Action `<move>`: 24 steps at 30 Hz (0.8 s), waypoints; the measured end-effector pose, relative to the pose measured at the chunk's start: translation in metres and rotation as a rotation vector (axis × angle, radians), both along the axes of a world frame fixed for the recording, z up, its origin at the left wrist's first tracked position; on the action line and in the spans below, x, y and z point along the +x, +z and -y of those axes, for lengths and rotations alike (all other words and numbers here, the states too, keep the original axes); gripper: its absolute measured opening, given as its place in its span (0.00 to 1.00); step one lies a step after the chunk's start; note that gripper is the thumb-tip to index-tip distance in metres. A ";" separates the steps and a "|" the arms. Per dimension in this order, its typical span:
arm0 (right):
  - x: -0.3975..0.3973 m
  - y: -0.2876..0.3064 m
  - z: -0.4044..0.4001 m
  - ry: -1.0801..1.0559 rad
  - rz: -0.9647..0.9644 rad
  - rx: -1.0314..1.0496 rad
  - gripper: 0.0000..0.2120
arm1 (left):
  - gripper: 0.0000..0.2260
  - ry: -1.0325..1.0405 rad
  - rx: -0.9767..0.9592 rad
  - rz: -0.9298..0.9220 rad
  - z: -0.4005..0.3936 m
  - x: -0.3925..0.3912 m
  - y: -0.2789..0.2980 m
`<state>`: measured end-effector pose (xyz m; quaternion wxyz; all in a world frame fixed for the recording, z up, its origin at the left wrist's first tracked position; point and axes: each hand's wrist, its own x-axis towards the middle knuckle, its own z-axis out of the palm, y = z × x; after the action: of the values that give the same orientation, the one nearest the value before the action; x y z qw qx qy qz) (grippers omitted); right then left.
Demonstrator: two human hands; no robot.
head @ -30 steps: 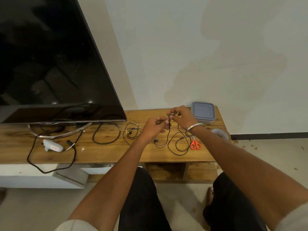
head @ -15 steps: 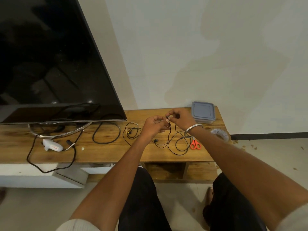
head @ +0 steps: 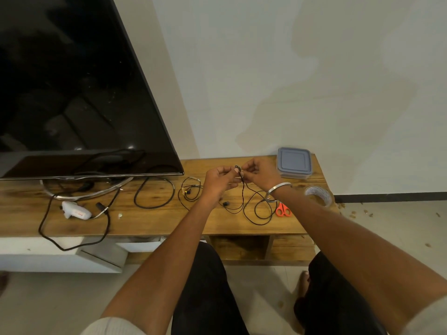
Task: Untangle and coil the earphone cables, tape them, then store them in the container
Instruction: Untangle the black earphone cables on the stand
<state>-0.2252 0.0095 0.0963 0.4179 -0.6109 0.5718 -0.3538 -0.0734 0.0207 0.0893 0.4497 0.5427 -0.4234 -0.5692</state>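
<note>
A black earphone cable lies in loose loops on the wooden TV bench, one end lifted between my hands. My left hand and my right hand both pinch that raised end close together above the bench. A second earphone cable lies coiled to the left of my left hand. The grey lidded container sits at the bench's back right corner. A roll of clear tape rests near the right edge, and orange scissors lie under my right wrist.
A large dark TV on a curved metal stand fills the left. A thick black cable loop, a white glue gun and its cord lie on the bench's left half. My knees are below the front edge.
Both hands stay together on the cable end; they have shifted slightly lower and reworked their pinch, and the hanging loops have barely moved.
</note>
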 end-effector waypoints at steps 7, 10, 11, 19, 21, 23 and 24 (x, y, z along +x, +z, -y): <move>0.001 0.003 -0.002 0.028 -0.044 -0.013 0.03 | 0.02 0.004 -0.010 -0.004 0.000 0.001 0.000; 0.001 0.003 -0.002 0.019 -0.099 -0.029 0.03 | 0.02 -0.023 -0.033 0.010 -0.001 0.003 0.000; 0.000 0.003 -0.002 0.019 -0.108 -0.034 0.03 | 0.03 -0.035 -0.043 0.021 -0.001 0.004 0.000; -0.002 0.005 -0.002 0.026 0.017 0.050 0.04 | 0.05 -0.081 -0.061 0.092 -0.001 0.011 -0.001; -0.002 0.006 -0.002 0.036 -0.005 0.056 0.04 | 0.04 -0.096 -0.048 0.085 -0.001 0.012 -0.002; -0.001 0.007 -0.002 0.044 -0.027 0.056 0.05 | 0.01 -0.105 -0.032 0.068 -0.002 0.012 -0.001; -0.001 0.007 -0.002 0.045 -0.037 0.053 0.05 | 0.02 -0.101 -0.023 0.058 -0.003 0.010 -0.001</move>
<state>-0.2258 0.0118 0.1035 0.4314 -0.6187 0.5746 -0.3177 -0.0630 0.0233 0.0887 0.4145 0.5316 -0.4696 -0.5702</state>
